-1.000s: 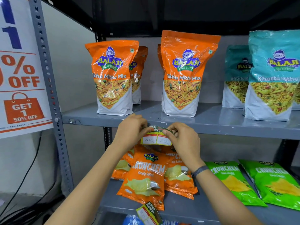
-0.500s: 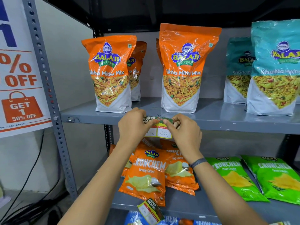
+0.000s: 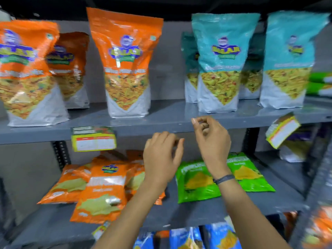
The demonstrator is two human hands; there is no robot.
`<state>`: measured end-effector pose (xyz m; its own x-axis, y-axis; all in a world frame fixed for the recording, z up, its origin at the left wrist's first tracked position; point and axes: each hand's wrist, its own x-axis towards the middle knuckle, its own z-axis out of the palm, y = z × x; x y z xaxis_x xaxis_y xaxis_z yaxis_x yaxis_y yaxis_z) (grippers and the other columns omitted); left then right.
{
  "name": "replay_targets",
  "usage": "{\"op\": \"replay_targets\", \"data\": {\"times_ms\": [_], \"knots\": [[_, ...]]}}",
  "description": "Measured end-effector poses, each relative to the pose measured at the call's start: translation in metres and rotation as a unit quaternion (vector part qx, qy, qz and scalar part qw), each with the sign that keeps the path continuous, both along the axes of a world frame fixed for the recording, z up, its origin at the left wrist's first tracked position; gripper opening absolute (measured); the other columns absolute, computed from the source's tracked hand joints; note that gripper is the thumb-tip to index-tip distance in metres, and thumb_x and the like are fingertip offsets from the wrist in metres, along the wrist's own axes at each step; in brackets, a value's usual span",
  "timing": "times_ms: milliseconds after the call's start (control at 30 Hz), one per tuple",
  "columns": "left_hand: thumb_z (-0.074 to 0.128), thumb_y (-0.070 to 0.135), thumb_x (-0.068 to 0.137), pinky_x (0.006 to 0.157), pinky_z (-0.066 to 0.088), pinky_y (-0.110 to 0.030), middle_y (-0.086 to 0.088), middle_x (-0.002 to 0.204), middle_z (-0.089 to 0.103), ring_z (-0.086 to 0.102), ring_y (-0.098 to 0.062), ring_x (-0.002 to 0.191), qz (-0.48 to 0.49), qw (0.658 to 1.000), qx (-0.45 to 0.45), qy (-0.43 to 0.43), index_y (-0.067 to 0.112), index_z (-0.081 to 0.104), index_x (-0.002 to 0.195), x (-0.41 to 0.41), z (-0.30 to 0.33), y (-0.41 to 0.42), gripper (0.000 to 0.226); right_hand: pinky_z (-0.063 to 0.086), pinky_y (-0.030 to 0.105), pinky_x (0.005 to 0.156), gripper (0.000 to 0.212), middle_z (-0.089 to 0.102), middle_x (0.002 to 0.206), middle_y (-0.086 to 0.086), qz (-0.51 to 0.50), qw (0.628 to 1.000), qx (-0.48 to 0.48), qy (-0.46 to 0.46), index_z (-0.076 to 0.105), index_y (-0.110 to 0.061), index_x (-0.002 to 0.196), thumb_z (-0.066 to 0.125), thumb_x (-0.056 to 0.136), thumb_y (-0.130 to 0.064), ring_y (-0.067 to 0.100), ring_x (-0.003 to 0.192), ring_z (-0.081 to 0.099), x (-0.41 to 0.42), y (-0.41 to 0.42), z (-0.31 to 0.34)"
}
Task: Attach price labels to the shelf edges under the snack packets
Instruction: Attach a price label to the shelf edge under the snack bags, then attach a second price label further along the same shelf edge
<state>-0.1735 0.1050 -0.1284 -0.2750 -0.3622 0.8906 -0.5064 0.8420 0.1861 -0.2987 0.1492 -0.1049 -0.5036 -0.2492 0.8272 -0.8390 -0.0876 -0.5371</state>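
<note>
A yellow-edged price label [image 3: 93,138] hangs from the front edge of the upper grey shelf [image 3: 161,125], under the orange snack packets [image 3: 125,65]. My left hand [image 3: 161,155] is to the right of that label, below the shelf edge, fingers loosely curled, holding nothing that I can see. At the shelf edge below the teal packets [image 3: 221,62], my right hand [image 3: 210,135] has its fingers curled in, and nothing shows in them. A second label [image 3: 282,130] hangs tilted on the shelf edge at the far right. The picture is blurred.
Flat orange crisp packets [image 3: 100,186] and green ones [image 3: 199,180] lie on the lower shelf [image 3: 233,209]. Blue packets [image 3: 186,239] show on the shelf below. Another label [image 3: 100,230] hangs at the lower shelf's front edge. A perforated upright [image 3: 316,168] stands at right.
Both hands have let go of the label, which now hangs on the shelf edge. Hands and view have shifted right, towards the teal packets.
</note>
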Motion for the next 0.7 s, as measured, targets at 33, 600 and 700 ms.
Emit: {"op": "replay_targets", "data": {"times_ms": [33, 600, 700], "knots": [[0.044, 0.033, 0.09, 0.063, 0.048, -0.042, -0.007, 0.069, 0.062, 0.059, -0.029, 0.072, -0.031, 0.999, 0.017, -0.01, 0.013, 0.058, 0.07, -0.025, -0.003, 0.008, 0.033, 0.045, 0.033, 0.054, 0.021, 0.068, 0.071, 0.005, -0.026, 1.0, -0.007, 0.008, 0.063, -0.018, 0.083, 0.061, 0.088, -0.038, 0.03, 0.069, 0.065, -0.021, 0.011, 0.0], [0.05, 0.042, 0.095, 0.061, 0.046, -0.038, -0.017, 0.077, 0.069, 0.062, -0.041, 0.084, -0.075, 0.961, 0.264, 0.008, 0.013, 0.059, 0.073, -0.27, 0.002, 0.083, 0.037, 0.047, 0.039, 0.078, 0.015, 0.072, 0.091, 0.005, 0.065, 0.992, 0.043, 0.104, 0.07, -0.016, 0.093, 0.062, 0.083, -0.024, 0.02, 0.084, 0.06, -0.278, 0.077, 0.008], [0.047, 0.038, 0.097, 0.057, 0.038, -0.034, -0.011, 0.067, 0.061, 0.059, -0.039, 0.079, -0.067, 0.962, 0.264, -0.007, 0.015, 0.05, 0.066, -0.269, 0.012, 0.088, 0.038, 0.042, 0.02, 0.067, 0.007, 0.069, 0.085, -0.004, 0.115, 0.99, 0.073, 0.041, 0.072, -0.02, 0.088, 0.067, 0.083, -0.018, 0.002, 0.068, 0.053, -0.285, 0.074, 0.021]]}}
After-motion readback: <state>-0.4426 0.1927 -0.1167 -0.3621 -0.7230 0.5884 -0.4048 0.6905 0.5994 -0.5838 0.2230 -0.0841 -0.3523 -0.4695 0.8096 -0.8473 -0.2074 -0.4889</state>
